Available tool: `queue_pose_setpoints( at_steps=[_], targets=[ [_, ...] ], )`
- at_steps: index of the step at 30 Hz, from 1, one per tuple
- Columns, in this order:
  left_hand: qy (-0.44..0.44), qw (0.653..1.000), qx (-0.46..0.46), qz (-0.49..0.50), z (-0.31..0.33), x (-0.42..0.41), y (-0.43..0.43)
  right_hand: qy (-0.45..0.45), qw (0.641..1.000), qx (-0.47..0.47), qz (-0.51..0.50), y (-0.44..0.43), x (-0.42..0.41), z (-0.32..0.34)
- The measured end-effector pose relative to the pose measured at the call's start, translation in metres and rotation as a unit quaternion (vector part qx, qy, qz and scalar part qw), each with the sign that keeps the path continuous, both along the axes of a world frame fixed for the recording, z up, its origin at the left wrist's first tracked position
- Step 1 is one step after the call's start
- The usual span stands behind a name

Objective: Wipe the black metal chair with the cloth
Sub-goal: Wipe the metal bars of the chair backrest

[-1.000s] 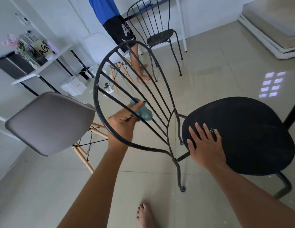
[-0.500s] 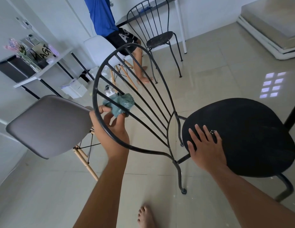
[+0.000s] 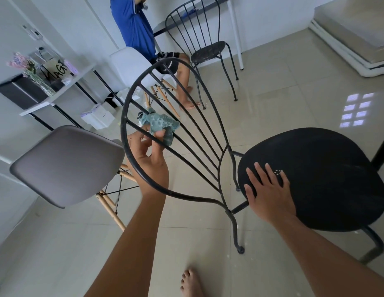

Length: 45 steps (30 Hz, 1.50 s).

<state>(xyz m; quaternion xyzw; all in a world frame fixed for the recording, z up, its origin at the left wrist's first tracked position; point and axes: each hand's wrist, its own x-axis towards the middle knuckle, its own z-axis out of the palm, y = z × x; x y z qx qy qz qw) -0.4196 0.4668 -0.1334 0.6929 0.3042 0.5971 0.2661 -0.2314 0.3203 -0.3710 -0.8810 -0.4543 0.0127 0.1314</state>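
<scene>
The black metal chair (image 3: 328, 179) stands in front of me, its round seat at the right and its curved spoked backrest (image 3: 186, 129) at the centre. My left hand (image 3: 149, 159) reaches through behind the backrest frame and pinches a crumpled teal cloth (image 3: 162, 125) against one of the lower spokes near the left rim. My right hand (image 3: 270, 191) lies flat, fingers spread, on the near left edge of the seat.
A grey shell chair (image 3: 66, 166) with wooden legs stands close on the left. A second black metal chair (image 3: 208, 50), a white chair (image 3: 126, 65) and a seated person (image 3: 135, 28) are behind. A shelf table (image 3: 58, 93) is at far left. My bare foot (image 3: 191, 284) is below.
My left hand has slid the cloth up and leftwards along the spokes, from the middle of the backrest towards its left rim. My right hand stays on the seat.
</scene>
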Motion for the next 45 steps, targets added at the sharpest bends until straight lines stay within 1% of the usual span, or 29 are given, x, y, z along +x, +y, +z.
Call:
queue_pose_setpoints(
  at_steps=[4, 5, 8, 11, 15, 17, 21, 26, 30, 33, 37, 41, 45],
  targets=[
    [0.041, 0.998, 0.029, 0.026, -0.009, -0.005, 0.006, 0.001, 1.0, 0.003, -0.001, 0.001, 0.0, 0.0],
    [0.046, 0.998, 0.022, 0.026, -0.01, -0.004, 0.009, 0.001, 1.0, 0.002, -0.001, 0.001, 0.0, 0.0],
    [0.021, 0.999, -0.023, 0.019, -0.002, 0.005, 0.011, -0.002, 1.0, 0.001, 0.0, 0.0, -0.001, 0.0],
    [-0.03, 0.996, -0.058, -0.059, 0.008, 0.015, 0.01, 0.001, 1.0, 0.004, -0.002, 0.0, -0.001, 0.001],
    [-0.044, 0.991, -0.104, -0.066, 0.003, 0.017, 0.016, 0.001, 1.0, -0.001, 0.001, 0.001, -0.001, 0.001],
    [-0.041, 0.989, -0.114, -0.087, -0.004, 0.015, 0.016, 0.003, 1.0, -0.003, -0.001, 0.002, -0.001, 0.0],
    [0.016, 0.983, -0.126, -0.13, -0.027, 0.015, 0.01, 0.007, 1.0, 0.0, -0.002, 0.002, -0.001, -0.001],
    [0.065, 0.976, -0.156, -0.139, -0.079, 0.019, 0.011, 0.008, 1.0, 0.0, -0.003, 0.002, -0.001, -0.001],
    [0.083, 0.961, -0.242, -0.106, -0.12, 0.022, 0.008, 0.008, 1.0, 0.002, -0.002, 0.001, -0.001, -0.001],
    [0.119, 0.951, -0.267, -0.101, -0.148, 0.025, 0.003, 0.01, 1.0, 0.005, -0.002, 0.002, -0.001, -0.001],
    [0.181, 0.944, -0.261, -0.092, -0.171, 0.029, 0.001, 0.01, 1.0, 0.007, 0.0, 0.001, 0.0, -0.001],
    [0.193, 0.944, -0.25, -0.094, -0.182, 0.031, 0.004, 0.008, 1.0, 0.008, -0.001, 0.001, 0.0, -0.002],
    [0.212, 0.939, -0.253, -0.099, -0.178, 0.032, 0.005, 0.011, 1.0, 0.012, 0.0, 0.0, 0.0, -0.001]
  ],
)
